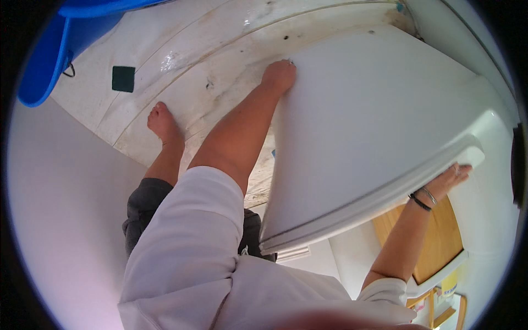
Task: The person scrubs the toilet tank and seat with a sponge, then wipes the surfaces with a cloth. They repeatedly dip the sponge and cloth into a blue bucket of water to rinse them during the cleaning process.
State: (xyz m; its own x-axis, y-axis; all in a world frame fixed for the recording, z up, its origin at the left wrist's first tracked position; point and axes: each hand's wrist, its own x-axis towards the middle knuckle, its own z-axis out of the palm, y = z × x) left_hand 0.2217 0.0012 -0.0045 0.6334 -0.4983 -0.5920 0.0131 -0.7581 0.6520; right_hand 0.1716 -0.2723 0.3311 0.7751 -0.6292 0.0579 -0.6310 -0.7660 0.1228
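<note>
My left hand [280, 76] is curled into a fist at the edge of a smooth white moulded panel [363, 115], over the stained white floor [231, 70]. A small pale bit shows by its fingertips; what the fist holds, if anything, is hidden. My right hand [449, 179], with bracelets at the wrist, rests on the raised rounded lip [412, 181] of the same panel, fingers stretched out. Left of my left hand, a dark green scouring pad [123, 79] lies flat on the floor. My bare foot [163, 121] stands between the pad and my left forearm.
A blue plastic bucket [45, 78] with a metal handle fitting is at the upper left. A white wall [62, 185] curves along the left. Beneath my right arm are a wooden panel [439, 239] and a yellow container [449, 284] bearing writing. Wet patches shine on the floor.
</note>
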